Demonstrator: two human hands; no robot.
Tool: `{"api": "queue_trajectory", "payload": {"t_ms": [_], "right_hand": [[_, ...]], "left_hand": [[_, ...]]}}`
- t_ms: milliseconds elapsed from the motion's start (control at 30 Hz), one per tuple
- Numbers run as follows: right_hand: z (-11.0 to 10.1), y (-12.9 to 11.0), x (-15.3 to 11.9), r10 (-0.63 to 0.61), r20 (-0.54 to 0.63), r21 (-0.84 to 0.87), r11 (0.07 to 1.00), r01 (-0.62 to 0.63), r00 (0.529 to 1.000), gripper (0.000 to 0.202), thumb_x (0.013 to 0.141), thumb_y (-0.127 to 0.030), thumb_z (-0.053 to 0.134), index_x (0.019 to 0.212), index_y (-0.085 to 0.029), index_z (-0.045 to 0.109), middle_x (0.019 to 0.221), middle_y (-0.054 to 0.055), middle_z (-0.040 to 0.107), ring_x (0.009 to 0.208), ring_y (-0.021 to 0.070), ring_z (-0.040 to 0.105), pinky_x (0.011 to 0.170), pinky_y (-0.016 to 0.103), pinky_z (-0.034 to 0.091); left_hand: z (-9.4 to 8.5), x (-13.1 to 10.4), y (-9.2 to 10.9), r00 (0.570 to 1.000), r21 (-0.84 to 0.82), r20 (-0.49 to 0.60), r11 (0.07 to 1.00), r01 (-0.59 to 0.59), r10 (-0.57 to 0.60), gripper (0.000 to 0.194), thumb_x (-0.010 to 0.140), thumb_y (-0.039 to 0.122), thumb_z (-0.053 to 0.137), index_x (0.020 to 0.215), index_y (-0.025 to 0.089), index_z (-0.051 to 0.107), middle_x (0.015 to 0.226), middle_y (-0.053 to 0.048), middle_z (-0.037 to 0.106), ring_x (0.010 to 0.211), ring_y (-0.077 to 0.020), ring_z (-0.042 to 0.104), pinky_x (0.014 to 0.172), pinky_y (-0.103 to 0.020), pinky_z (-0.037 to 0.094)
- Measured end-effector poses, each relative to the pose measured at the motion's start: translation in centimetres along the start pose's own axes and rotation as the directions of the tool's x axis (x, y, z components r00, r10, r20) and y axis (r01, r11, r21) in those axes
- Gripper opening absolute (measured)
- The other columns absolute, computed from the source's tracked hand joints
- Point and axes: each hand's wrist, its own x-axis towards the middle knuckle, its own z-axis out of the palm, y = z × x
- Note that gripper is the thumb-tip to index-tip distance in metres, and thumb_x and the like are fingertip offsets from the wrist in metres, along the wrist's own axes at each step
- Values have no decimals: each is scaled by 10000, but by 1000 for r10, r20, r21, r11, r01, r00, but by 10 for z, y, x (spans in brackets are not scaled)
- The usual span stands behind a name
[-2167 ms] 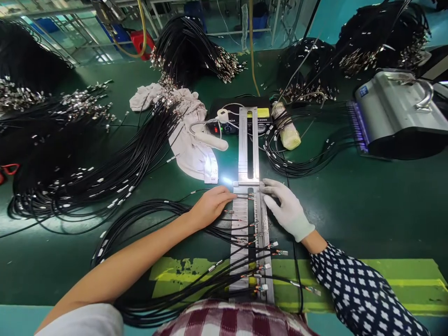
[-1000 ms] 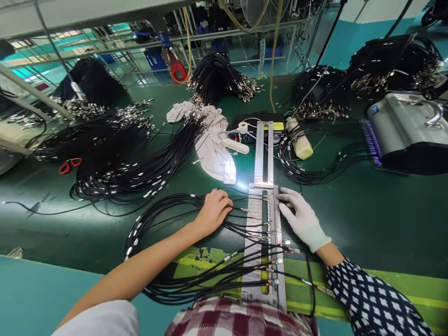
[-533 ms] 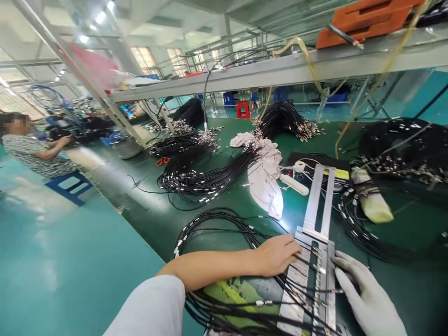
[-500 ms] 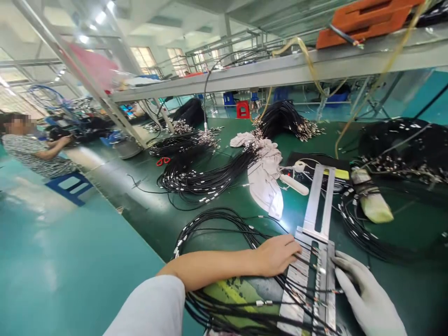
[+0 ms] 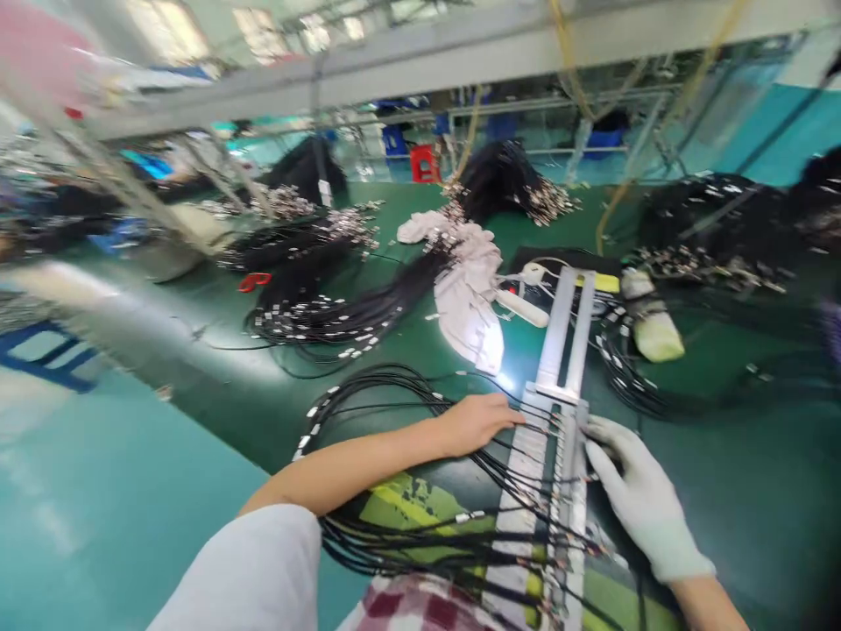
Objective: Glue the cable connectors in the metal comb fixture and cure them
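My left hand [image 5: 477,425] is bare and reaches across to the left edge of a long slotted metal fixture [image 5: 526,456]. Its fingers are closed on a black cable at that edge. Several black cables [image 5: 499,478] lie across the fixture, their stripped ends along its right rail. A white glove covers my right hand [image 5: 637,486]. Its fingertips rest by the right rail, thumb and fingers apart, with nothing visible between them. A looped bundle of black cables with white tags [image 5: 368,386] lies left of the fixture.
Beyond are a tagged cable bundle [image 5: 328,324], a crumpled white cloth [image 5: 466,298], a white handheld device [image 5: 522,307] and a taped yellowish roll [image 5: 657,329]. More cables [image 5: 716,219] are heaped at the right. A shelf beam [image 5: 394,66] spans the back; a blue stool [image 5: 49,350] stands left.
The view has turned right and downward, so the scene sits further left and higher, blurred at the sides. Both hands stay beside the fixture. The person at the far left is no longer clearly seen.
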Motion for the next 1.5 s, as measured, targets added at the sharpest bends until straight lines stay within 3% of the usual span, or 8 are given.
{"api": "queue_trajectory", "payload": {"t_ms": [233, 500, 767, 1000, 1100, 1200, 1400, 1500], "right_hand": [[1, -12, -6, 46, -9, 37, 998, -46, 999, 250, 959, -384, 507, 1064, -238, 680, 1221, 96, 677, 1181, 265, 617, 1059, 488, 487], [-2, -21, -4, 65, 4, 50, 997, -65, 998, 224, 954, -353, 511, 1050, -237, 677, 1222, 99, 672, 1172, 273, 621, 1024, 490, 510], [-2, -20, -5, 68, 11, 43, 997, -68, 998, 213, 958, -330, 511, 1058, -237, 675, 1222, 88, 666, 1168, 258, 616, 1020, 471, 511], [-2, -23, -4, 53, -14, 52, 997, -52, 999, 181, 952, -298, 527, 1036, -243, 678, 1185, 72, 680, 1146, 241, 626, 1022, 444, 506], [-3, -24, -3, 51, -16, 55, 997, -50, 999, 178, 950, -289, 531, 1045, -245, 675, 1173, 68, 685, 1145, 241, 624, 1020, 445, 504], [-3, -24, -2, 61, -7, 57, 997, -61, 998, 177, 952, -288, 523, 1030, -245, 677, 1170, 69, 685, 1138, 243, 625, 1005, 447, 510], [-4, -26, -9, 57, -12, 109, 992, -55, 998, 186, 954, -297, 519, 1037, -250, 679, 1213, 76, 665, 1144, 249, 627, 946, 425, 544], [-3, -27, -19, 53, 1, 130, 990, -53, 999, 196, 962, -299, 514, 1060, -253, 677, 1247, 73, 654, 1161, 243, 621, 948, 411, 545]], "left_hand": [[-2, 6, -7, 992, 40, 10, 991, -127, 127, 399, 1052, 239, 309, 1205, 171, 671, 928, -77, 608, 813, -147, 607, 766, -242, 520], [3, 15, -8, 977, 227, 22, 951, -211, 211, 392, 1043, 196, 286, 1171, 165, 656, 884, -65, 577, 729, -149, 562, 675, -240, 496], [0, 24, -9, 974, 178, 71, 957, -227, 217, 377, 1039, 184, 299, 1169, 157, 651, 920, -68, 606, 771, -147, 594, 708, -232, 504], [5, 20, -10, 971, 192, 22, 953, -236, 236, 351, 1042, 185, 332, 1157, 174, 664, 970, -80, 637, 871, -162, 596, 789, -270, 495], [8, 10, -7, 980, 390, -4, 903, -181, 198, 392, 1033, 154, 323, 1208, 223, 667, 985, -92, 628, 888, -200, 553, 771, -332, 437], [8, 4, -1, 989, 453, 67, 879, -147, 131, 417, 1032, 137, 315, 1311, 220, 614, 909, -81, 619, 800, -200, 502, 695, -328, 357], [-5, -6, 10, 985, 258, 172, 965, -40, -5, 379, 1059, 214, 321, 1391, 200, 503, 1085, -88, 631, 950, -209, 522, 813, -352, 372], [-11, -17, 14, 984, 133, 172, 991, 23, -46, 259, 1042, 284, 421, 1225, 193, 581, 1111, -80, 622, 1008, -214, 525, 873, -363, 392]]}}
